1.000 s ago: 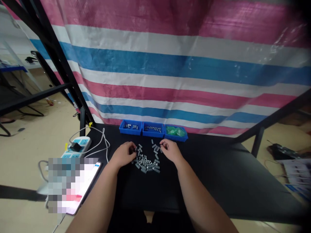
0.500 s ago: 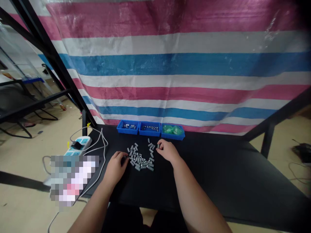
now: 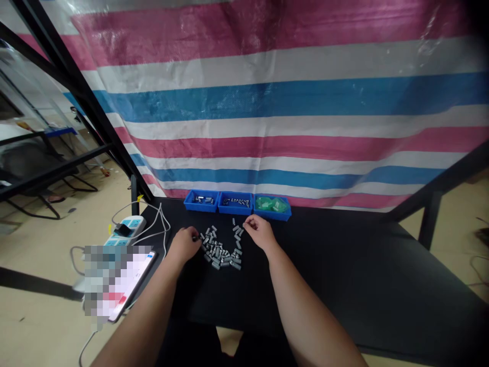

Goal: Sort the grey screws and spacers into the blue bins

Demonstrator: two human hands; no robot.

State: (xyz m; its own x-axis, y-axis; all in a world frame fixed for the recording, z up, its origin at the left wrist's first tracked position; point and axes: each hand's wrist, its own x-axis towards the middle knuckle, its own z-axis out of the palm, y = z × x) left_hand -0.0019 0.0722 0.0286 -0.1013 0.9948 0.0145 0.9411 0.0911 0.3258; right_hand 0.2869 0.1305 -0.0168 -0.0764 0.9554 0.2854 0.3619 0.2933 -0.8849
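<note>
A: What's on the table?
B: Loose grey metal cylinders (image 3: 221, 253), heaped mid-front of the black table (image 3: 324, 275).
A: Hands?
B: Left hand (image 3: 184, 243) curled at the heap's left edge, right hand (image 3: 259, 231) half open by its top end. Can't tell if either holds a piece.
A: Beyond?
B: Three blue trays (image 3: 236, 209), near the heap.

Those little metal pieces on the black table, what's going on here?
A person is working at a pile of small metal cylinders with bare hands. The left hand is curled at the pile's left edge, the right hand at its upper right. Beyond it sit three blue trays, two holding metal parts, one green bags.
</note>
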